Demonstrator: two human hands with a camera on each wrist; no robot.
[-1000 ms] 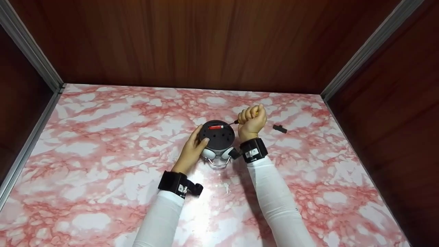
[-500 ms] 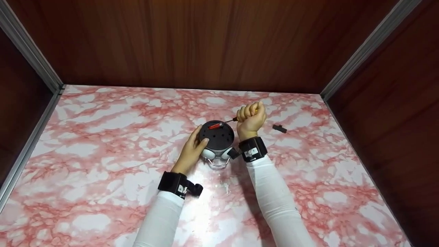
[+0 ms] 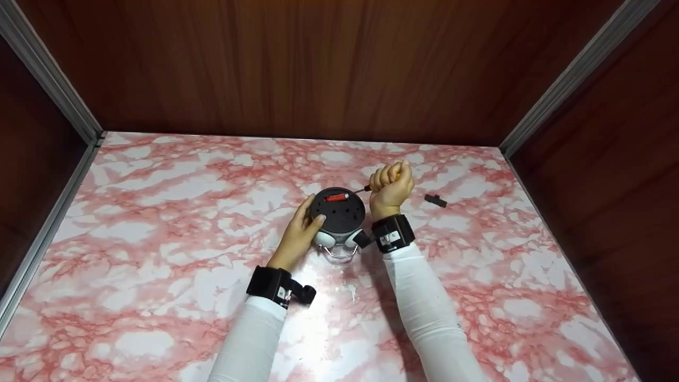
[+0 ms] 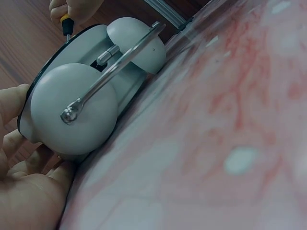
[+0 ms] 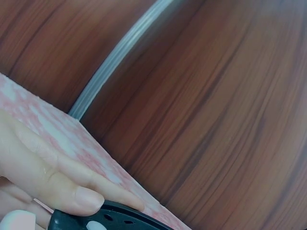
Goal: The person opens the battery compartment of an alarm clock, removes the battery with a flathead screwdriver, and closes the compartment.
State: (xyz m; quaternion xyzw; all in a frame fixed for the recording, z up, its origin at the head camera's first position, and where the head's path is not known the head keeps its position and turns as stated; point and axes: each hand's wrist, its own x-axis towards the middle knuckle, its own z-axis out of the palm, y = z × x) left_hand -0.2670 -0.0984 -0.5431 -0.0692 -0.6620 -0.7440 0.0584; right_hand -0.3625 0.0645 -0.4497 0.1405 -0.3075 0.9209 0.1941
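Observation:
A twin-bell alarm clock (image 3: pixel 340 223) lies on the table with its black back facing up and its white bells (image 4: pixel 74 108) toward me. My left hand (image 3: pixel 298 233) grips its left rim, thumb over the back and fingers round the side. A red battery (image 3: pixel 336 198) sits in the slot in the clock's back, its right end slightly raised. My right hand (image 3: pixel 391 187) holds a screwdriver (image 4: pixel 67 25) with a yellow and black handle in its curled fingers. The screwdriver's thin shaft reaches the battery's right end; the exact tip contact is too small to tell.
A small black battery cover (image 3: pixel 435 200) lies on the table to the right of my right hand. The table (image 3: pixel 159 254) has a red and white marbled top. Brown wood-grain panels (image 3: pixel 297 69) with metal corner strips enclose the back and sides.
The battery's right end tilted up away from me half a second ago and now lies lower again. My right hand with the screwdriver moved slightly up, then back down. The left hand stays put.

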